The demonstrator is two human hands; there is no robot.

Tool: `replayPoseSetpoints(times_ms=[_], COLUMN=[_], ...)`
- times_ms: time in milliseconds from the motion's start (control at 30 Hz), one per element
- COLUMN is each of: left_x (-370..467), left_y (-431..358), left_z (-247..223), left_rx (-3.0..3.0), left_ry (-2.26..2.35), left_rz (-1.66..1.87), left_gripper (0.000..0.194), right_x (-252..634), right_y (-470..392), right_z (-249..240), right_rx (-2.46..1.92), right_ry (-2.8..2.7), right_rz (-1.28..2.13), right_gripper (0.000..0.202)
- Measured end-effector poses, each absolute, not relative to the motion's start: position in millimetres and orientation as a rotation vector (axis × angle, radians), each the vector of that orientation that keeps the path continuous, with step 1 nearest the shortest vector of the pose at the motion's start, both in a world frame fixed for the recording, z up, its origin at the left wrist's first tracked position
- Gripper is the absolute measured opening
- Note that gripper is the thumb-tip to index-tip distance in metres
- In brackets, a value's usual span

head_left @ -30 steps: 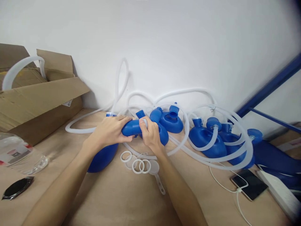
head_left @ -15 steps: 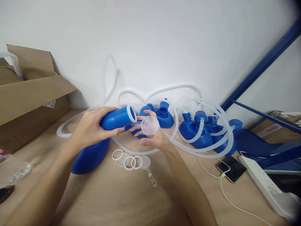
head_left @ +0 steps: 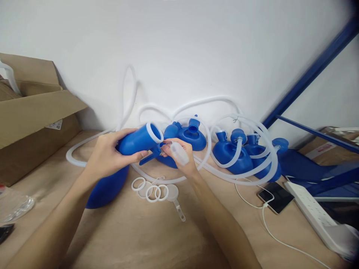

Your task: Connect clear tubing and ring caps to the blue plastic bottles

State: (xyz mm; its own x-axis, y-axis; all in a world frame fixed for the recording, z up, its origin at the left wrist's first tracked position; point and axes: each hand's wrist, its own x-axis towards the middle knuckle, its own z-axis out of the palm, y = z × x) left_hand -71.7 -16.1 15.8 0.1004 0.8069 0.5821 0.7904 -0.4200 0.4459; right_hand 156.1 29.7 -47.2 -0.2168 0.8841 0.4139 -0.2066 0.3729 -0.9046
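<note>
My left hand is wrapped round the neck of a blue bottle, whose mouth, ringed by a white seal, faces right. Just right of that mouth, my right hand has its fingers closed on a translucent cap, pinching its strap end against a small blue part under the neck. The exact contact there is too small to tell. Below the hands, several white rings and a translucent cap with a strap lie on the table.
Several blue bottles with coiled white tubes stand along the wall. An open cardboard box is at the left. A phone, a cable and a power strip lie at the right, beside a blue metal frame.
My right fingers, spread before, have closed together beside the bottle mouth. The cap in them has turned to a tilted, edge-on position. The view has shifted slightly.
</note>
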Motion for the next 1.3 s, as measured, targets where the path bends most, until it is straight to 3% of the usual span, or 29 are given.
replayPoseSetpoints(times_ms=[100, 200, 300, 400, 533, 600, 867, 1000, 1300], left_x=[-80, -91, -97, -96, -92, -90, -82, -83, -82], left_y=[-16, -15, -12, -9, -8, -8, -13, -15, -21], left_z=[20, 24, 23, 19, 15, 13, 9, 11, 14], left_rx=[2.330, 2.439, 2.545, 2.616, 2.679, 2.700, 2.757, 2.791, 2.803], left_ry=[1.721, 1.669, 1.621, 1.620, 1.591, 1.576, 1.500, 1.416, 1.317], left_rz=[1.225, 1.040, 0.765, 0.521, 0.409, 0.412, 0.597, 0.690, 0.569], left_gripper=[0.066, 0.070, 0.074, 0.075, 0.072, 0.071, 0.070, 0.070, 0.060], right_x=[178, 206, 222, 223, 217, 214, 184, 180, 188], right_y=[27, 25, 26, 27, 25, 20, -5, -2, 11], right_z=[-31, -19, -19, -24, -25, -20, -2, -8, -22], right_rx=[-0.698, -0.854, -1.142, -1.322, -1.318, -1.246, -0.844, -0.665, -0.326], right_ry=[-1.748, -2.347, -2.686, -2.840, -2.884, -2.800, -2.233, -2.269, -2.302], right_rz=[1.188, 1.022, 0.876, 0.943, 1.074, 1.025, 0.610, 0.514, 0.696], right_gripper=[0.028, 0.014, 0.025, 0.026, 0.070, 0.078, 0.019, 0.024, 0.034])
